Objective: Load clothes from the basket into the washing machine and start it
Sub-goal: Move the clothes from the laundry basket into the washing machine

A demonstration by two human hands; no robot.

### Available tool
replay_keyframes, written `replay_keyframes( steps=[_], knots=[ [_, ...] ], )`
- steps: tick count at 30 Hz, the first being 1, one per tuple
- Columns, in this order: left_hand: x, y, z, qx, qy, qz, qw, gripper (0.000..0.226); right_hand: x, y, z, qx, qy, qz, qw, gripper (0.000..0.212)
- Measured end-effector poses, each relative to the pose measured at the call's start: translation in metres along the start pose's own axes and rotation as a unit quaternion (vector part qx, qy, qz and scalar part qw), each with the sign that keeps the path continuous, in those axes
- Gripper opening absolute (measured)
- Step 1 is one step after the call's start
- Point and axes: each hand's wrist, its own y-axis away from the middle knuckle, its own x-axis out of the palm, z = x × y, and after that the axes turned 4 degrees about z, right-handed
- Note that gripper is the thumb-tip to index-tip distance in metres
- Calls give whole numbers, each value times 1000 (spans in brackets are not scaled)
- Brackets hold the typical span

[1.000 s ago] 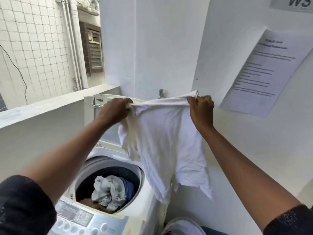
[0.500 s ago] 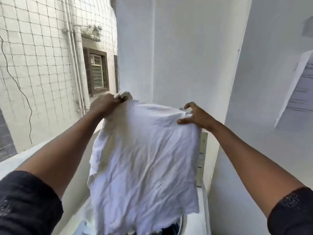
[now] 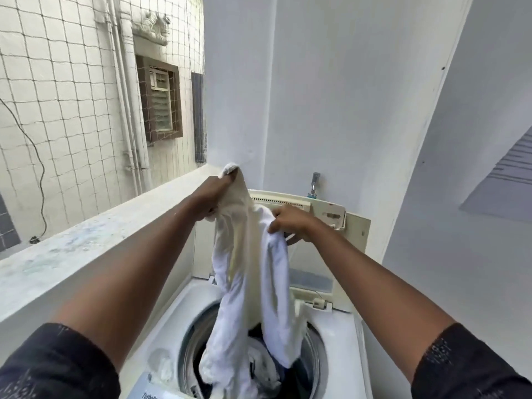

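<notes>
Dangling over the open washing machine (image 3: 336,352), the white garment (image 3: 247,283) hung from both hands. The left hand (image 3: 213,201) gripped a bunched corner high, the right hand (image 3: 290,223) pinched an edge lower, and the hem dipped into the drum (image 3: 190,349). The smart play looked like lowering it straight and releasing inside the rim.

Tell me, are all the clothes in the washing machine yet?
Not quite. Some clothes already lie in the drum, and the lid is up. The left hand and right hand hold a white garment, its bottom hanging into the drum. Left: drop it, shut the lid, start. The basket is out of view.
</notes>
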Motion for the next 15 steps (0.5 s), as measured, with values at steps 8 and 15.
replay_keyframes(
  steps=[8,15],
  knots=[
    [64,-3,73,-34,-135,210,968,22,40,-19,-34,39,-7,79,996,51],
    [128,4,169,-109,-140,211,961,26,118,-45,-102,34,69,47,996,32]
  ],
)
